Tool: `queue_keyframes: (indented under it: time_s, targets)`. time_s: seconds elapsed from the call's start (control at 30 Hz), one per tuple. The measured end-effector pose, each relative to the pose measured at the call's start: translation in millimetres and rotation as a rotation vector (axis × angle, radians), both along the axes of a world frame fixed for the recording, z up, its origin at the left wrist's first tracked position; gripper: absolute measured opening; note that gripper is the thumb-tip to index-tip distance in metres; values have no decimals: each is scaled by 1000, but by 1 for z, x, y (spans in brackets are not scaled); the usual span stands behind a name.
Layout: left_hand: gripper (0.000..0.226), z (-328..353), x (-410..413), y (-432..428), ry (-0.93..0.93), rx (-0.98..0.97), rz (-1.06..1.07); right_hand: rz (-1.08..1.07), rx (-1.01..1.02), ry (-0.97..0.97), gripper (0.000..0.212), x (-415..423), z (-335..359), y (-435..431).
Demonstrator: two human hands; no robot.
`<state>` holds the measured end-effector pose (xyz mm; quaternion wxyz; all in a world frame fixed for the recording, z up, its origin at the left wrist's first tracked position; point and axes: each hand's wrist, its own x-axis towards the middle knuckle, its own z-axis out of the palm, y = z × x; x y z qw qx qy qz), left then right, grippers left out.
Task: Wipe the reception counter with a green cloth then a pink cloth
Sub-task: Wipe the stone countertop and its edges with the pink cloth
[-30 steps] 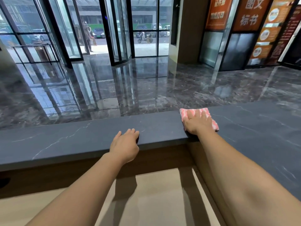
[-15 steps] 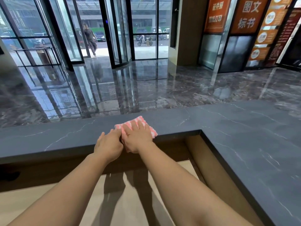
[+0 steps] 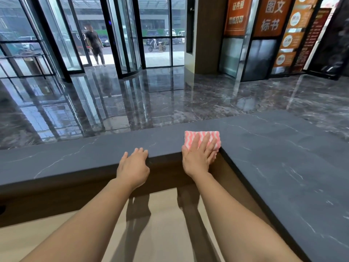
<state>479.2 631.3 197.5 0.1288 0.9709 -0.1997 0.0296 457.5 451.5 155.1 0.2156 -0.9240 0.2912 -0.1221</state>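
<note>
A folded pink cloth point(image 3: 203, 136) with white wavy stripes lies on the dark grey stone reception counter point(image 3: 273, 157), near its inner corner. My right hand point(image 3: 198, 157) presses flat on the cloth with straight, spread fingers. My left hand point(image 3: 134, 165) rests on the counter's near edge to the left of the cloth, its fingertips on the top surface, holding nothing. No green cloth is in view.
The counter is L-shaped, running left and bending toward me on the right. A lower light wooden desk point(image 3: 160, 233) lies beneath my arms. Beyond the counter are a glossy marble floor point(image 3: 170, 101), glass revolving doors point(image 3: 120, 35) and a person point(image 3: 94, 44) at the entrance.
My right hand has slid the pink cloth back to the right, toward the counter's inner corner, away from my left hand. The left hand stays on the counter edge.
</note>
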Motion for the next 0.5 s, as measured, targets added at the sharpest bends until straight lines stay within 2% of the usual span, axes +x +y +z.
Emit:
queue_keyframes:
  time_s: [0.17,0.37,0.5]
  targets:
    - [59,-5,7,38,-54,-11,124,-50,166,-104,74,17,-2,60]
    - [69,-18,8,108,-63,66,256,113,233,-123,75,26,-1,160]
    - [71,-19,5,145,-56,86,306,302,150,-73,74,29,-6,221]
